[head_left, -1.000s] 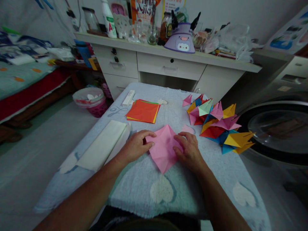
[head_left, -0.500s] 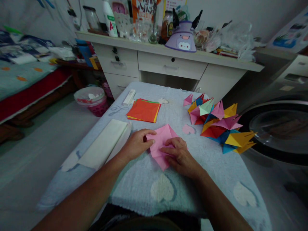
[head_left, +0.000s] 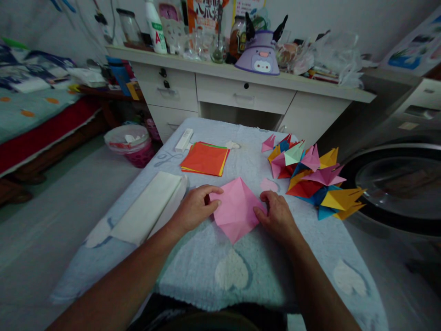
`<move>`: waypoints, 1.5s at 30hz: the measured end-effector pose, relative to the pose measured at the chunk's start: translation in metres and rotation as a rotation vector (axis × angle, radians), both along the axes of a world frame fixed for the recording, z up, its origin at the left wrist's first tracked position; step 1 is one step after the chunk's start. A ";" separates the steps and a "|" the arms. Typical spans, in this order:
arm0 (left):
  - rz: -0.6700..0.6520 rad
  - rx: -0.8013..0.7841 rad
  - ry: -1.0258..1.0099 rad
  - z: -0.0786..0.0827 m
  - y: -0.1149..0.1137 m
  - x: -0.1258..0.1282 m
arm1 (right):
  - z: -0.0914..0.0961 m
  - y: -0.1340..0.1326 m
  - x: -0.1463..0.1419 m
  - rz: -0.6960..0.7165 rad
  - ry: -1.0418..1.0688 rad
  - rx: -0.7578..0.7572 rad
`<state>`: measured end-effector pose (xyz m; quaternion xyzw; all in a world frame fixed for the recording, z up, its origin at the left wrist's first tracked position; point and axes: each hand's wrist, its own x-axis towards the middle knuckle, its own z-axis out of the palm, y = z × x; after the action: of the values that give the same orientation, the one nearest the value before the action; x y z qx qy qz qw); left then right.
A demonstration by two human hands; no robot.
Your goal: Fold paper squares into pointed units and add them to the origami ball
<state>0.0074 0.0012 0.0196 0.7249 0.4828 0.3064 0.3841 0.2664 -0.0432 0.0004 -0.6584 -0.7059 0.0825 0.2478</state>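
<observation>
A pink sheet of origami paper point(head_left: 237, 211) with fold creases lies in front of me, turned like a diamond. My left hand point(head_left: 198, 204) pinches its left corner between thumb and fingers. At the right corner, my right hand point(head_left: 277, 214) grips the edge with thumb and index finger. Beyond the sheet rests a stack of coloured paper squares point(head_left: 204, 158), orange-red on top. Several folded paper pieces point(head_left: 310, 177) in pink, yellow, red, blue and pale green are heaped at the right.
A folded white cloth or paper point(head_left: 146, 209) lies left on the cloth-covered table point(head_left: 193, 271), with a small white box point(head_left: 184, 140) behind it. A pink bin point(head_left: 139, 154) stands on the floor. A cluttered white desk point(head_left: 241, 92) is behind; a front-loading washer point(head_left: 396, 184) is at right.
My right hand has moved right, from the middle of the pink paper to its right corner. The sheet now spreads wider and flatter. My left hand has kept its place.
</observation>
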 end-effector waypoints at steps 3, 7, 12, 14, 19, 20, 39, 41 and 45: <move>0.013 0.023 0.001 0.001 0.000 0.000 | 0.006 -0.001 -0.001 0.005 0.050 -0.094; 0.032 0.041 -0.022 0.001 0.000 0.000 | 0.012 -0.002 -0.003 0.029 0.135 -0.164; 0.053 0.047 -0.064 -0.001 0.001 0.000 | 0.007 -0.001 -0.003 0.076 0.509 -0.189; 0.070 0.050 -0.076 -0.001 0.001 0.001 | 0.005 -0.002 -0.004 0.128 0.657 -0.176; 0.097 0.050 -0.098 -0.002 0.001 0.001 | 0.004 -0.004 -0.008 0.227 0.594 -0.072; 0.099 0.053 -0.092 -0.002 0.001 0.001 | 0.004 -0.004 -0.009 0.249 0.525 -0.048; 0.037 0.387 0.038 0.001 -0.003 0.003 | 0.003 -0.002 -0.017 0.213 0.151 0.294; 0.043 0.403 0.028 0.000 -0.003 0.002 | 0.004 -0.002 -0.018 0.195 0.184 0.345; 0.039 0.408 -0.005 0.001 -0.005 0.002 | 0.006 -0.002 -0.020 0.196 0.213 0.414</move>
<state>0.0093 -0.0034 0.0205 0.7773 0.4238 0.4071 0.2247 0.2467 -0.0456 0.0063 -0.5095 -0.7382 0.0288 0.4412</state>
